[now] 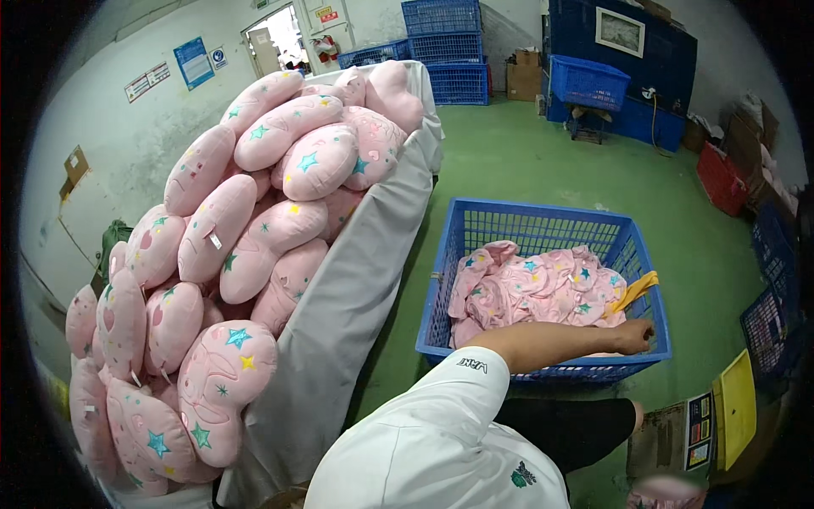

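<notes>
My left arm, in a white short sleeve, reaches across the near side of a blue plastic basket (543, 206) on the floor. My left hand (634, 337) is closed at the basket's right rim, fingers curled on it. Inside the basket lies a heap of soft pink fabric covers (543, 288) printed with teal, blue and yellow stars. A yellow strap (636, 291) hangs over the right rim, just beyond my hand. My right hand is out of view.
On the left, a grey cloth-lined bin (339, 356) is piled high with stuffed pink pillows (225, 386). Blue crates (445, 42) stack at the back, near another blue basket (589, 82). A red crate (721, 180) and a yellow panel (736, 407) stand at the right.
</notes>
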A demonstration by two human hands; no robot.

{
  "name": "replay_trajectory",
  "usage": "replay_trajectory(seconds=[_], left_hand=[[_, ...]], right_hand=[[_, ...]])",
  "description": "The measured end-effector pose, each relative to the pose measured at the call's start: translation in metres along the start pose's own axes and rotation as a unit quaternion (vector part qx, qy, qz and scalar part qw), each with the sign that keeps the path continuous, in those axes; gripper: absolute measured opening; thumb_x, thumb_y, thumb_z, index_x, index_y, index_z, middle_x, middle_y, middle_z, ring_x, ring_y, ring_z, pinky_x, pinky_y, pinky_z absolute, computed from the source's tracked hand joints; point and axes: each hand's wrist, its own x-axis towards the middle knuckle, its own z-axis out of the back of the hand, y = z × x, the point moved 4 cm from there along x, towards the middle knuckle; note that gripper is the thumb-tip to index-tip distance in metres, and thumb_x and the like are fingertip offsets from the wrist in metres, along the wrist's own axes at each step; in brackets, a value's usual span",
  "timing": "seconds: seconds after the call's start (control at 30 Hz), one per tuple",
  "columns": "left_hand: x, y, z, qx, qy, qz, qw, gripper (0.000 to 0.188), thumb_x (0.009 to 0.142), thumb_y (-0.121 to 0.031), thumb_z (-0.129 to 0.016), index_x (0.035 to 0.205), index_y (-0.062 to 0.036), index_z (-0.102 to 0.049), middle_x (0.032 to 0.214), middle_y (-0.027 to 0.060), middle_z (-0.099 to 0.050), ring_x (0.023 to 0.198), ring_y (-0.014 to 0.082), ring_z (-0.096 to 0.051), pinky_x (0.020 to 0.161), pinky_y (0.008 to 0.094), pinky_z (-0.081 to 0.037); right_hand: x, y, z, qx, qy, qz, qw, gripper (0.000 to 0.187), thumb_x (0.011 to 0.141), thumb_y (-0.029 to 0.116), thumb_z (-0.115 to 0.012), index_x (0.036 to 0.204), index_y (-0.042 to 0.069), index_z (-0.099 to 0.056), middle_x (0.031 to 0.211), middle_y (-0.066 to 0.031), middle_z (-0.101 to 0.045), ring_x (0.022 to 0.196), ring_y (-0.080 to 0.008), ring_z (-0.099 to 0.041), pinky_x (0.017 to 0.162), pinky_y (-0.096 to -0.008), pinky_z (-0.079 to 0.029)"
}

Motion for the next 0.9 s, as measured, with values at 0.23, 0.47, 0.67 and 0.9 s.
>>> replay_trajectory(seconds=[0.23, 0.47, 0.67, 0.9], left_hand=[[0.025, -0.011, -0.063, -0.024, 0.044, -0.022, 0.999, 0.034, 0.082, -0.018, -0.068, 0.107, 0.0041, -0.064, 0.095, 0.0165, -0.069, 0.084, 0.0305, -0.065, 0.076, 0.0398, -0.054], [0.050, -0.069, -0.203, -0.036, 0.274, -0.061, 0.959, 0.045, 0.085, -0.022, -0.070, 0.121, 0.0028, -0.060, 0.104, 0.0172, -0.070, 0.086, 0.0317, -0.066, 0.077, 0.0431, -0.054], [0.006, -0.171, -0.300, -0.179, 0.361, -0.169, 0.900, 0.079, 0.086, -0.038, -0.080, 0.143, 0.0041, -0.045, 0.136, 0.0224, -0.057, 0.117, 0.0323, -0.061, 0.102, 0.0447, -0.051], [-0.006, -0.202, -0.327, -0.225, 0.388, -0.089, 0.889, 0.077, 0.087, -0.010, -0.073, 0.154, -0.0058, -0.034, 0.144, 0.0239, -0.049, 0.125, 0.0354, -0.056, 0.105, 0.0425, -0.053]], right_hand=[[-0.018, -0.028, 0.022, 0.007, -0.022, -0.030, 0.999, 0.032, 0.098, 0.028, -0.058, 0.108, -0.001, -0.067, 0.091, -0.0179, -0.068, 0.081, -0.0330, -0.064, 0.075, -0.0419, -0.050], [-0.062, -0.094, 0.068, 0.001, -0.068, -0.081, 0.994, 0.030, 0.097, 0.027, -0.060, 0.106, -0.001, -0.067, 0.089, -0.0169, -0.068, 0.079, -0.0313, -0.064, 0.073, -0.0416, -0.050], [-0.108, -0.103, 0.163, -0.068, -0.127, -0.083, 0.986, 0.029, 0.096, 0.026, -0.061, 0.104, -0.001, -0.068, 0.087, -0.0161, -0.068, 0.078, -0.0297, -0.064, 0.072, -0.0413, -0.050], [-0.075, -0.079, 0.163, -0.138, -0.205, -0.317, 0.916, 0.041, 0.102, 0.043, -0.049, 0.102, 0.005, -0.064, 0.085, -0.0202, -0.069, 0.076, -0.0405, -0.064, 0.070, -0.0514, -0.048]])
